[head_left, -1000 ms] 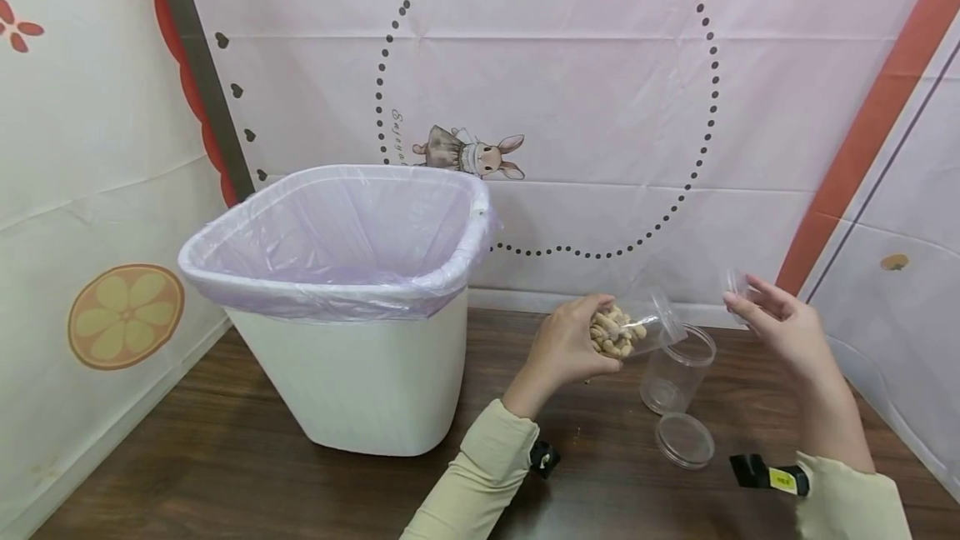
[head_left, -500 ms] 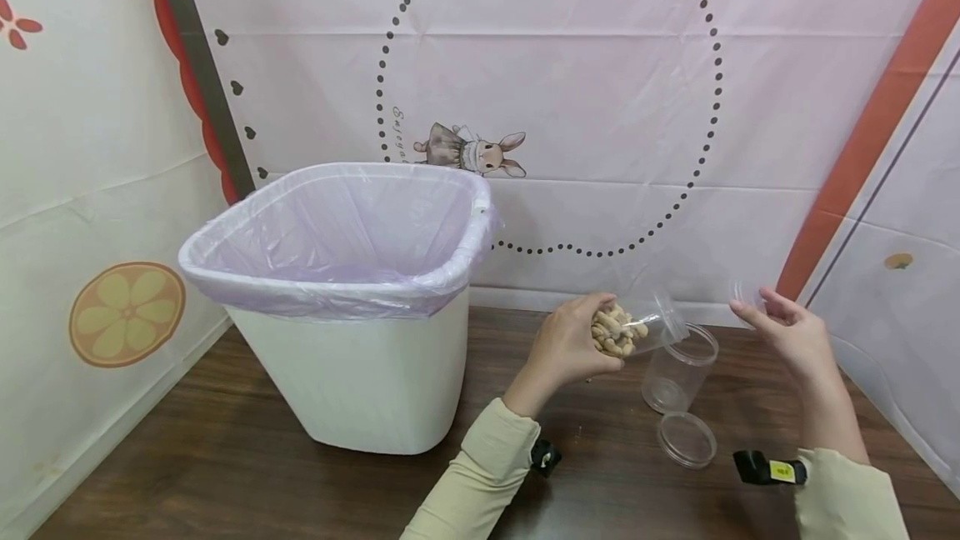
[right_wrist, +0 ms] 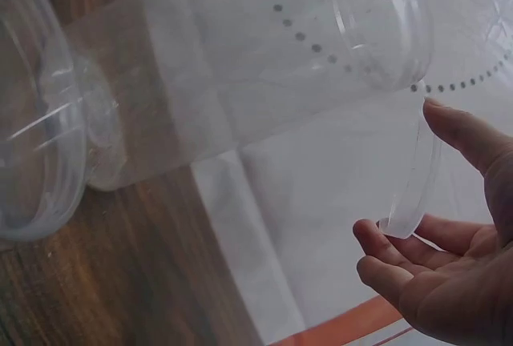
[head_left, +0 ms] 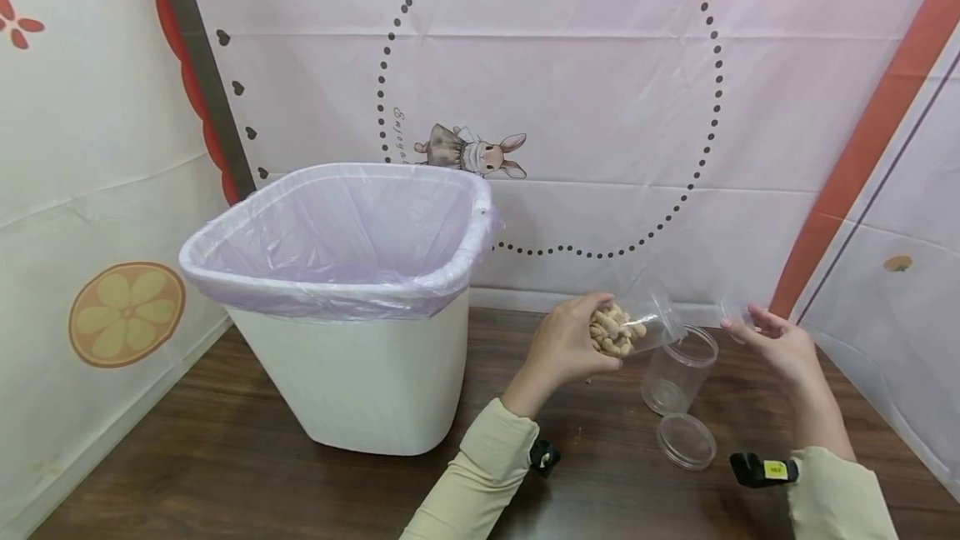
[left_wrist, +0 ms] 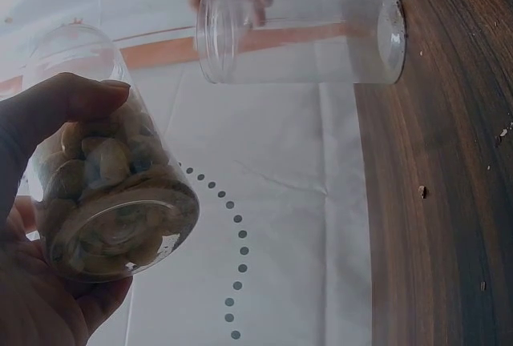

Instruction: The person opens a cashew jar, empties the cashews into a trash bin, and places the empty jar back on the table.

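My left hand (head_left: 570, 340) grips a clear plastic jar (left_wrist: 112, 194) partly filled with pale nuts (head_left: 615, 330) that look like cashews. The jar is tipped sideways, its uncovered mouth pointing right, and the nuts lie in its base end. My right hand (head_left: 780, 348) pinches a clear round lid (right_wrist: 417, 182) by its edge, between thumb and fingers, to the right of that mouth. Between the hands, a second clear jar (head_left: 670, 382) stands upright on the table without a lid, and I see no nuts in it. Another clear lid (head_left: 687, 441) lies flat in front of it.
A white bin (head_left: 360, 373) lined with a thin purple bag (head_left: 337, 223) stands on the left of the dark wooden table (head_left: 225, 457). Small crumbs (left_wrist: 422, 192) are scattered on the wood. Printed cloth (head_left: 600, 107) hangs close behind and at both sides.
My right hand, with the lid, has shifted slightly left and down, nearer the held jar's mouth. My left hand and the tilted jar stay almost still.
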{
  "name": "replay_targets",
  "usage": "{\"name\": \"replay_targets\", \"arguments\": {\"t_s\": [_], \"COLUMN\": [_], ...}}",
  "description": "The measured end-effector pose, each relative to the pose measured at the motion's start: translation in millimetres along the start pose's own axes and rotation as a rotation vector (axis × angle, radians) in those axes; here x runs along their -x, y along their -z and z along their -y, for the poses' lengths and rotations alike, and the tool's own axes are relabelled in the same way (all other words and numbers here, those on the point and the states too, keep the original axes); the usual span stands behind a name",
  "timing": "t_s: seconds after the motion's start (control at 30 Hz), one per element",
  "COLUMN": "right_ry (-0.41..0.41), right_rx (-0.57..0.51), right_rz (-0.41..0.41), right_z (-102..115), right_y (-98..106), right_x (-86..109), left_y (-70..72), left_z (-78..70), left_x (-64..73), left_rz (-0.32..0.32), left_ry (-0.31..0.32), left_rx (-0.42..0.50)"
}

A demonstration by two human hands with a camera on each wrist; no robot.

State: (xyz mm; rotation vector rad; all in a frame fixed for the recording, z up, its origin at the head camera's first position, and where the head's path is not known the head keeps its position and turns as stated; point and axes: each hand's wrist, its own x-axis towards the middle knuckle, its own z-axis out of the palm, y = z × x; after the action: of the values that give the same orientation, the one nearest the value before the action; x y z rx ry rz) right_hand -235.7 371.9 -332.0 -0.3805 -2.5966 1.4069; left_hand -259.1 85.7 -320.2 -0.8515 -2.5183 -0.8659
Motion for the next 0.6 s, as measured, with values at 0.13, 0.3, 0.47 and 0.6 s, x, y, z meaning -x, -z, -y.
{"name": "replay_targets", "arguments": {"t_s": [0.13,0.3,0.47,0.6], "right_ry": [-0.002,-0.007,-0.014,-0.002], "right_rx": [0.024,0.055,0.081,0.119], "right_rz": [0.020,0.034,0.059,0.088], "right_z": [-3.6,-11.0,-17.5,-22.1], "right_y": [-2.8,-9.3,-15.7,-17.9], "right_x": [-0.2,-5.7,-9.0,-9.0], "left_y": [-0.2,-0.3,0.0,0.3], "left_z": [0.0,0.2,0.3,0.0], "left_x": [0.6,1.1,0.9,1.1], "left_rz": [-0.002,-0.003,-0.004,-0.006], "left_ry": [-0.003,-0.004,-0.008,-0.015], "left_rx": [-0.002,0.002,0.004,0.003]}}
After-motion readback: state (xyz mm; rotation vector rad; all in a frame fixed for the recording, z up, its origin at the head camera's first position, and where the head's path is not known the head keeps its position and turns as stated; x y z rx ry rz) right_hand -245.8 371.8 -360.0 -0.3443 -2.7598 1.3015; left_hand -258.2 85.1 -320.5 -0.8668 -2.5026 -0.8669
